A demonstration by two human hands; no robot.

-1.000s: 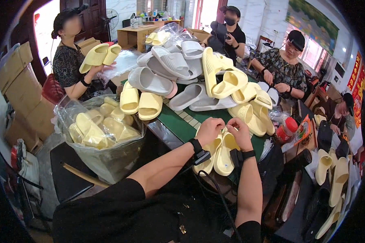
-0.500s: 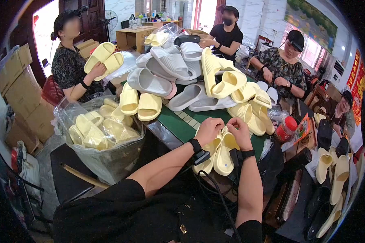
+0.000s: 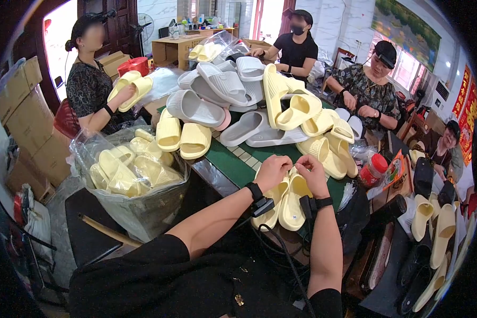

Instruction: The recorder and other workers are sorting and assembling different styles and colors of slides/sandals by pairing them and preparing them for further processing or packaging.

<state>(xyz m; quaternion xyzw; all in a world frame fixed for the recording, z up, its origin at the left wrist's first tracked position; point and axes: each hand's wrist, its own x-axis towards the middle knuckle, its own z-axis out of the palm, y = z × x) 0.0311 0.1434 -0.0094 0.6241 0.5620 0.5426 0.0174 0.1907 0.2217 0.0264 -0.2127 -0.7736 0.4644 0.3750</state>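
A pair of pale yellow slide slippers (image 3: 293, 209) lies side by side at the table's near edge, in front of me. My left hand (image 3: 273, 171) is over the far end of the left slipper, its thumb and fingers pinched together. Close beside it, my right hand (image 3: 313, 174) makes a similar pinch over the right slipper. The fingertips of both hands almost meet; whatever is between them is too small to make out. Beyond my hands, a heap of grey slippers (image 3: 195, 108) and yellow slippers (image 3: 299, 112) covers the green table (image 3: 222, 156).
At left stands a large sack (image 3: 156, 209) lined with plastic and full of bagged yellow slippers. A red-lidded jar (image 3: 373, 169) sits to the right of my hands. More slippers (image 3: 443, 228) lie at far right. Several people sit around; the left person holds a yellow pair (image 3: 132, 90).
The person at left has lowered and turned the yellow pair, so a red container behind shows more. The person at the back has moved an arm outward. My hands stay almost still.
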